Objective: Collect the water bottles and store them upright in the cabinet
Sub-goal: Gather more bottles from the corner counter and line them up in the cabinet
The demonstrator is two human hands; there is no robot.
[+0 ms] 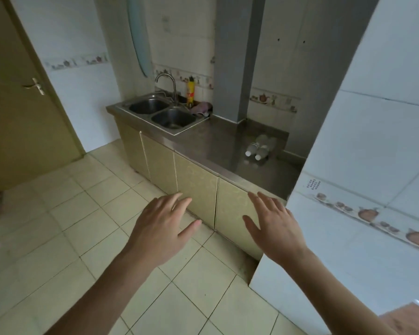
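Two clear water bottles (260,146) with white caps lie on their sides, side by side, on the steel counter (215,146) at its right end. Below the counter runs a row of shut beige cabinet doors (196,187). My left hand (162,223) and my right hand (273,223) are held out in front of the two nearest doors, palms down, fingers straight and spread. Neither hand holds or touches anything. Both are well short of the bottles.
A double steel sink (162,112) with a tap sits at the counter's left end, with a yellow spray can (190,91) and a pink cloth (201,108) behind it. A grey column (237,59) stands on the counter. A tiled wall corner (348,189) juts in at right. A brown door (22,112) stands at left.
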